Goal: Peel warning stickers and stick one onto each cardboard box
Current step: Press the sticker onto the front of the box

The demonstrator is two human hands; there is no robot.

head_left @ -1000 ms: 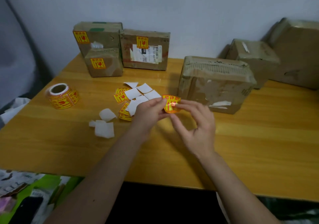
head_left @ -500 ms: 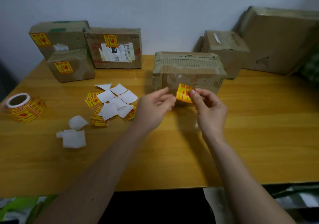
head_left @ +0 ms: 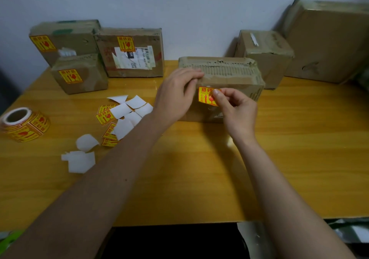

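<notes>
A flat cardboard box (head_left: 235,73) stands in the middle of the table. My right hand (head_left: 237,109) pinches a yellow warning sticker (head_left: 205,96) against the box's front face. My left hand (head_left: 177,93) grips the box's top left corner, fingers curled over the edge. Three boxes at the back left carry stickers: a tall one (head_left: 65,37), a small one (head_left: 79,75) and a labelled one (head_left: 131,53). Two boxes at the back right, a medium one (head_left: 265,55) and a large one (head_left: 329,43), show no sticker.
A sticker roll (head_left: 24,124) lies at the table's left edge. Loose cut stickers and white backing papers (head_left: 123,115) are scattered left of centre, with more backing scraps (head_left: 79,159) nearer me. The wooden table (head_left: 199,179) ends at a front edge close to my body.
My right hand carried the sticker from mid-air to the box's front face. My left hand let go of the sticker and moved up onto the box's top left corner.
</notes>
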